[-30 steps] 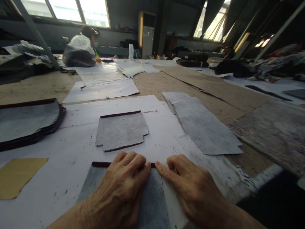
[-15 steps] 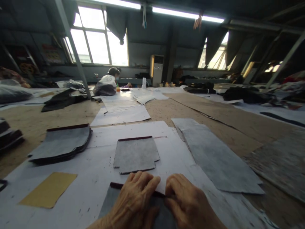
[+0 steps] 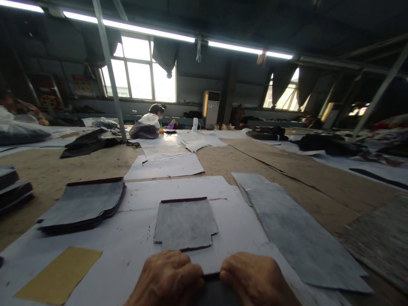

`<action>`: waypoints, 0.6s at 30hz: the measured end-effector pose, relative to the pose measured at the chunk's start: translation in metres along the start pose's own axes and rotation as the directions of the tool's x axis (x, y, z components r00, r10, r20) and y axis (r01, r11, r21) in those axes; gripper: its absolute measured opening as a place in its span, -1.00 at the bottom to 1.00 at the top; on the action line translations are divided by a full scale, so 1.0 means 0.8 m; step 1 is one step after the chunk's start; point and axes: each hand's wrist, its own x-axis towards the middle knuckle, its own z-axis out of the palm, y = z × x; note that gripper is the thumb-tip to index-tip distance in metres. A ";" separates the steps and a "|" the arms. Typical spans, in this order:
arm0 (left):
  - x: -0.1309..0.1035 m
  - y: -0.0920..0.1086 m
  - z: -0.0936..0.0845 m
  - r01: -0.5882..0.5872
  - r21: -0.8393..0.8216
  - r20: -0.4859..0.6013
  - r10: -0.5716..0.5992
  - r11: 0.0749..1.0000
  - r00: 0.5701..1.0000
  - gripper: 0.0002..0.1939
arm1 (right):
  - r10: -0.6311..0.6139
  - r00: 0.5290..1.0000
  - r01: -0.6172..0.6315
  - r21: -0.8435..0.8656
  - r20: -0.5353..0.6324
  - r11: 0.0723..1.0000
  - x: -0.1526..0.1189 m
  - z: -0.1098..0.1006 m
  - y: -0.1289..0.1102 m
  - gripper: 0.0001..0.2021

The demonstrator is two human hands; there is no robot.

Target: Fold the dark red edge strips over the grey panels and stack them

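At the bottom of the head view, my left hand has its fingers curled over the left part of the dark edge of a panel. Close by on the right, my right hand pinches the same edge between thumb and fingers. Most of this panel is hidden under my hands and below the frame. Just beyond them lies a similar flat grey panel, with a dark red folded strip along its far edge and notched near corners. Both rest on a white sheet.
To the left sits a stack of grey panels, with a tan card nearer me. A long grey piece lies on the right. Farther off are a plastic-wrapped bundle, a metal post and a masked person.
My left hand has gone from spread flat on the panel to curled around its edge. My right hand still pinches that edge. The whole view has tilted, so the scene sits lower.
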 end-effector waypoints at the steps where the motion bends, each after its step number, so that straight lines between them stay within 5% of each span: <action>1: 0.001 -0.003 -0.011 0.042 -0.004 0.072 -0.041 0.999 0.997 -0.74 | 0.025 1.000 -0.026 0.015 0.015 1.000 0.006 -0.006 0.000 -0.75; 6: -0.002 -0.025 -0.054 0.270 -0.017 0.274 -0.256 0.963 0.927 -0.69 | 0.187 0.978 -0.196 0.103 0.089 0.975 0.029 -0.020 0.003 -0.71; 13: 0.012 -0.057 -0.074 0.704 -0.168 0.366 -0.619 0.690 0.694 -0.63 | 0.510 0.811 -0.582 0.303 0.287 0.755 0.065 -0.022 0.030 -0.77; 15: 0.029 -0.072 -0.081 0.762 -0.210 0.390 -0.663 0.612 0.639 -0.64 | 0.537 0.776 -0.628 0.323 0.330 0.708 0.081 -0.022 0.047 -0.78; 18: 0.056 -0.098 -0.085 0.783 -0.192 0.380 -0.691 0.592 0.615 -0.63 | 0.548 0.750 -0.655 0.302 0.370 0.693 0.109 -0.015 0.078 -0.78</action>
